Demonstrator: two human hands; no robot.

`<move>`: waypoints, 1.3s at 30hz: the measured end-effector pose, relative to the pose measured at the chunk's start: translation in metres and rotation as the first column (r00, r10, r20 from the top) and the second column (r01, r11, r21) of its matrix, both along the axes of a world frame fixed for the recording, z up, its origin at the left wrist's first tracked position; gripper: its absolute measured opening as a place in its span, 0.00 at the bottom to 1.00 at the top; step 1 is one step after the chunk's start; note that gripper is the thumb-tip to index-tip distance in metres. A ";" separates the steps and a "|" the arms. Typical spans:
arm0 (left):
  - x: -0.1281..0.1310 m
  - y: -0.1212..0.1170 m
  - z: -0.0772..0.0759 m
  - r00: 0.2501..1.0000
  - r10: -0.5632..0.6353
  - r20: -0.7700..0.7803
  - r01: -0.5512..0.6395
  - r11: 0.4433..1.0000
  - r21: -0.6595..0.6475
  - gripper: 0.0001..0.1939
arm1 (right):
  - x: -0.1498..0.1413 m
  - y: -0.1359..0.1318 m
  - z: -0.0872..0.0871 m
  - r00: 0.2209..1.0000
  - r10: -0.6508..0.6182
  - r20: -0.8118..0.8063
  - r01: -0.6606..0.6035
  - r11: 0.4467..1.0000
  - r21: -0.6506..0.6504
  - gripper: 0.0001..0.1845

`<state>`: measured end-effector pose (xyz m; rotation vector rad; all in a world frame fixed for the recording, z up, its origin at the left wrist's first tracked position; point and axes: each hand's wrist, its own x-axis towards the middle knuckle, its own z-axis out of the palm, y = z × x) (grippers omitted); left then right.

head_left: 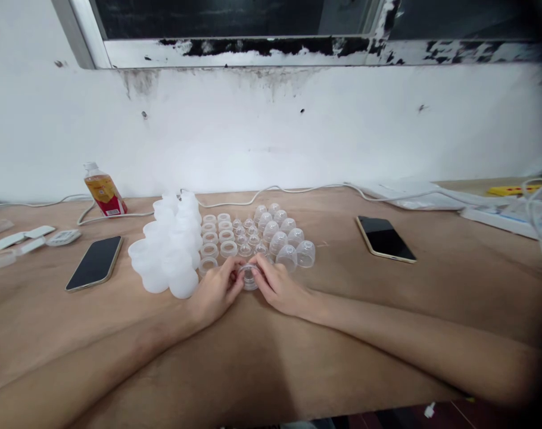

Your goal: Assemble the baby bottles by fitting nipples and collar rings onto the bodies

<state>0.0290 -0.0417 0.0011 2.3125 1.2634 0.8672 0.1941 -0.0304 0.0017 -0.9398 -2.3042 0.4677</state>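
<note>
My left hand (216, 291) and my right hand (280, 287) meet at the middle of the table. Between them, fingers and thumbs pinch the two sides of a clear bottle ring (249, 282), held low over the wood; whether a teat sits in it I cannot tell. Just beyond my fingers stand rows of clear teats (245, 249). To their left lie two columns of bottle rings (209, 250), and to their right are rows of clear domed caps (305, 254). A cluster of frosted white bottles (183, 276) stands left of the rings.
One phone (94, 263) lies at the left, another phone (385, 238) at the right. A drink bottle (105, 189) stands near the wall by a white cable (271, 188). White plastic pieces (32, 238) are at far left, plastic bags (409, 195) at back right.
</note>
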 end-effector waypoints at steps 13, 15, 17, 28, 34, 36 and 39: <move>0.000 -0.001 0.002 1.000 0.012 -0.004 -0.012 1.000 -0.004 0.09 | -0.001 0.001 -0.005 0.998 -0.037 0.059 0.038 0.999 -0.011 0.08; -0.001 -0.001 0.001 1.000 0.014 -0.006 -0.014 1.000 0.001 0.09 | -0.001 0.001 -0.006 0.997 -0.037 0.064 0.037 0.999 -0.006 0.08; -0.001 0.000 0.000 1.000 0.014 -0.010 -0.014 1.000 0.002 0.08 | -0.001 0.002 -0.007 0.997 -0.036 0.070 0.036 0.999 -0.004 0.07; 0.003 0.006 0.001 1.000 0.013 0.000 -0.013 1.000 -0.018 0.04 | -0.003 0.004 -0.003 0.996 -0.054 0.074 0.055 0.998 -0.020 0.05; 0.003 0.003 0.003 1.000 0.021 0.008 -0.021 1.000 -0.006 0.04 | -0.003 0.003 -0.003 0.998 -0.039 0.058 0.039 0.999 -0.007 0.05; 0.002 0.001 0.004 1.000 0.008 0.011 -0.008 1.000 -0.013 0.06 | -0.003 0.003 -0.002 0.999 -0.026 0.038 0.027 0.999 -0.021 0.04; 0.001 0.001 0.004 1.000 -0.025 0.005 0.026 0.999 -0.031 0.09 | -0.002 0.002 -0.001 0.999 -0.017 0.035 0.019 0.999 -0.043 0.04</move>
